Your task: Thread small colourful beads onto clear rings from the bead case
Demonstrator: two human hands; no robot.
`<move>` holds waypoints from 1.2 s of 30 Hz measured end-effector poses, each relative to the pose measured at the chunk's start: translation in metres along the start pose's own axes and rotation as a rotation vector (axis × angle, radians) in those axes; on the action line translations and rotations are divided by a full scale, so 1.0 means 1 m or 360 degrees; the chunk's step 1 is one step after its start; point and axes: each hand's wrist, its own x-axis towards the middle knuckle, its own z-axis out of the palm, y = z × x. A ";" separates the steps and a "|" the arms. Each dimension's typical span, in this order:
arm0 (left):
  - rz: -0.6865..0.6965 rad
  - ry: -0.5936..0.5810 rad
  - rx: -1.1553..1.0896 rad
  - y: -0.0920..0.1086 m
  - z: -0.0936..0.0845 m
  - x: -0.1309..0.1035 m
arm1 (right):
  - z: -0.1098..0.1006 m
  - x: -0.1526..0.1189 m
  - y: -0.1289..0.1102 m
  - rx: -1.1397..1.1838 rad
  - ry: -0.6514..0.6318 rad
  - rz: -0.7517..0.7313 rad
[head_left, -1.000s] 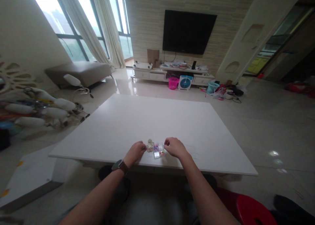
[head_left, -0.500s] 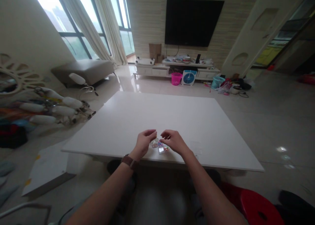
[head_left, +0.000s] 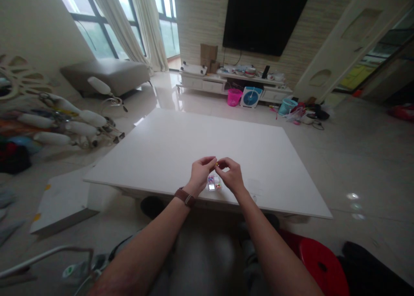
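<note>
My left hand [head_left: 201,171], with a brown watch strap on its wrist, and my right hand [head_left: 231,175] meet fingertip to fingertip just above the table. Both are closed in a pinch on a small yellow piece [head_left: 217,164], too tiny to tell its kind. Below them on the table sits a small clear compartment box [head_left: 211,187] with colourful little pieces in it, perhaps beads. My left hand hides part of the area beside the box.
The white table [head_left: 181,136] spreads out in front of me. A faint clear flat sheet or lid [head_left: 255,186] lies right of my right hand. A red stool [head_left: 323,266] stands at the lower right, and a white panel [head_left: 64,196] at the left.
My hands were apart over the box and have come together at the fingertips around the yellow piece. The camera view has tilted down and shifted slightly.
</note>
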 end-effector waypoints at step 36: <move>-0.0002 0.0087 0.0161 0.000 -0.006 0.001 | 0.011 -0.001 0.010 -0.0096 0.0037 -0.0099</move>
